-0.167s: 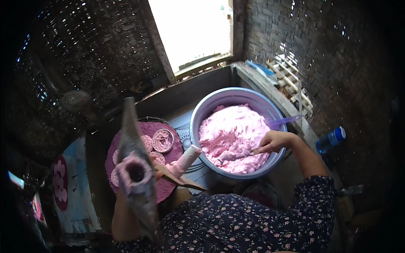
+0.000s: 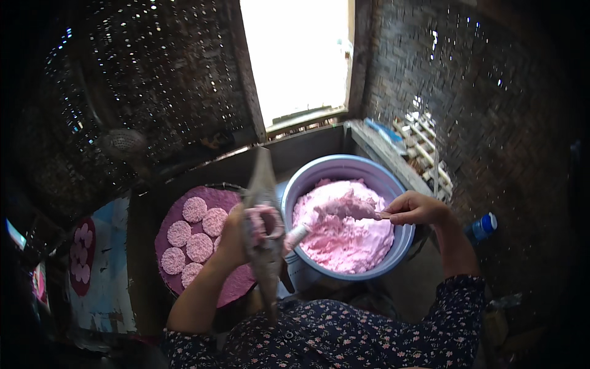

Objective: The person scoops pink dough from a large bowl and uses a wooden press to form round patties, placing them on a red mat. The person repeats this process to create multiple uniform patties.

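My left hand [image 2: 232, 243] is closed around a wooden hand press [image 2: 263, 184], a long tapered bar with a pink-smeared hollow in its middle. A dough-coated plunger [image 2: 297, 237] sticks out beside it, toward the basin. In my right hand [image 2: 418, 208], the fingers pinch the thin handle of a spatula [image 2: 385, 215]. Its blade is hidden under a lump of pink dough. This lies over the large blue-grey basin [image 2: 408, 246], which holds a big mass of pink dough [image 2: 344, 246]. Left of the press, several lacy pink discs [image 2: 200, 247] lie on a round purple mat [image 2: 230, 289].
Farther left, another purple mat [image 2: 80, 286] with pale pink pieces lies on a blue-white surface. A blue bottle [image 2: 482, 227] stands right of the basin. Woven walls [image 2: 479, 92] and a bright window [image 2: 298, 55] enclose the corner. A perforated ladle [image 2: 125, 142] hangs at left.
The press and my left hand have moved right, toward the basin. My right hand has lifted slightly, bringing up dough on the spatula. The metal ring on the purple mat no longer shows.
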`<state>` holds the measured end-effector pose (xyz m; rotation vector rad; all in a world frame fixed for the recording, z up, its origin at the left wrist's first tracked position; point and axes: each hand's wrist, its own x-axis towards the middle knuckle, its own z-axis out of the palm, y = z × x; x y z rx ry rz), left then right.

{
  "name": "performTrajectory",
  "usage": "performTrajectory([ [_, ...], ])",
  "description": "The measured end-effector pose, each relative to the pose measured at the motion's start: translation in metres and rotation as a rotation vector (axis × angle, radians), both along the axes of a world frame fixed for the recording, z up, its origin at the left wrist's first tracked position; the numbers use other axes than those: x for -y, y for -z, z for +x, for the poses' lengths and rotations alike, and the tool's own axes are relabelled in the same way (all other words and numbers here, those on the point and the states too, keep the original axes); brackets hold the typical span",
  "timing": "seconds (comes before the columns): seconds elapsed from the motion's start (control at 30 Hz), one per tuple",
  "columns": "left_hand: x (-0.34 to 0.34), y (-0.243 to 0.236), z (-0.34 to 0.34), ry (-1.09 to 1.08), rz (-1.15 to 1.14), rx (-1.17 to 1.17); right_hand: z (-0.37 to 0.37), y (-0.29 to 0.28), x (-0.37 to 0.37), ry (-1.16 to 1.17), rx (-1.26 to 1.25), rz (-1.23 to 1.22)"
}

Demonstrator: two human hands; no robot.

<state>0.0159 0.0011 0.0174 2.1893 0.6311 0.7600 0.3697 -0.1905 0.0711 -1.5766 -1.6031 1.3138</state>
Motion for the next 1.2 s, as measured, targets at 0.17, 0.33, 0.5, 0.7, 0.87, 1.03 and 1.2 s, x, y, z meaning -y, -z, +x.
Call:
performTrajectory([
  [0.17, 0.013, -0.003, 0.066, 0.199, 0.161, -0.018, -0.028, -0.001, -0.019, -0.114, -0.320, 0.030],
  [0.33, 0.015, -0.009, 0.064, 0.276, 0.102, 0.152, -0.029, 0.019, -0.027, -0.182, -0.301, 0.091],
  [0.5, 0.017, -0.015, 0.058, 0.227, 0.246, -0.061, -0.026, -0.052, -0.023, -0.088, 0.764, 0.486],
  [0.7, 0.016, -0.011, 0.069, 0.110, 0.212, -0.182, -0.104, -0.081, -0.025, -0.099, 1.387, 1.130],
  [0.87, -0.004, 0.006, 0.068, 0.069, 0.077, -0.174, -0.135, -0.051, -0.028, -0.226, 1.753, 1.517],
  [1.03, -0.029, 0.023, 0.055, 0.091, -0.300, 0.072, -0.106, -0.085, -0.009, -0.002, 1.423, 1.257],
  [1.2, -0.032, 0.027, 0.057, 0.115, 0.032, 0.030, -0.090, -0.103, -0.004, 0.046, 1.339, 1.033],
])
